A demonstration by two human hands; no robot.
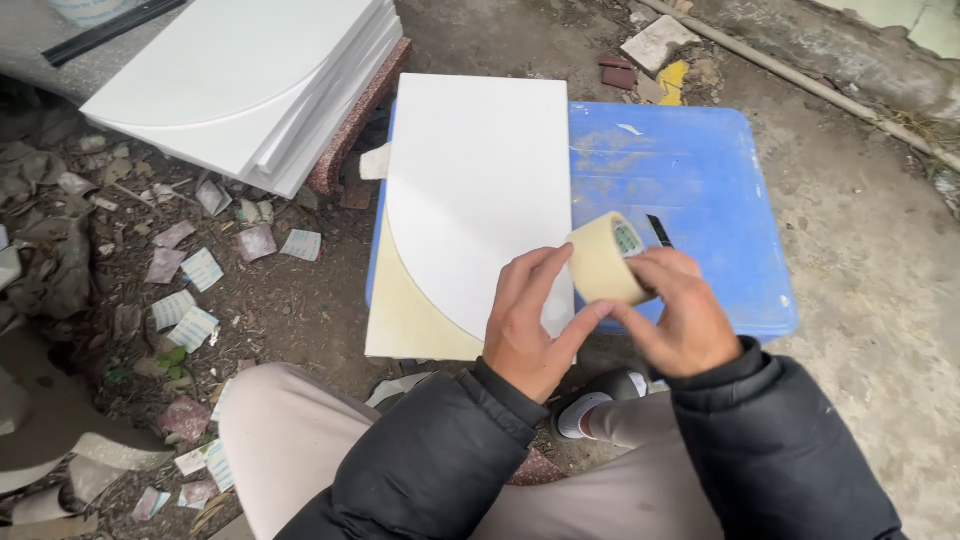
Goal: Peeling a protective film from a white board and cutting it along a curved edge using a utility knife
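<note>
Over blue plastic table | both hands pinch beige tape roll

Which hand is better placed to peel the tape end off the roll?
Probably the left hand: its thumb and fingertips lie on the tape roll's outer face, while the right hand grips the roll from the side and steadies it.

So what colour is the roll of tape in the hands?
The roll of tape is pale cream-beige, seen best in the head view.
</note>
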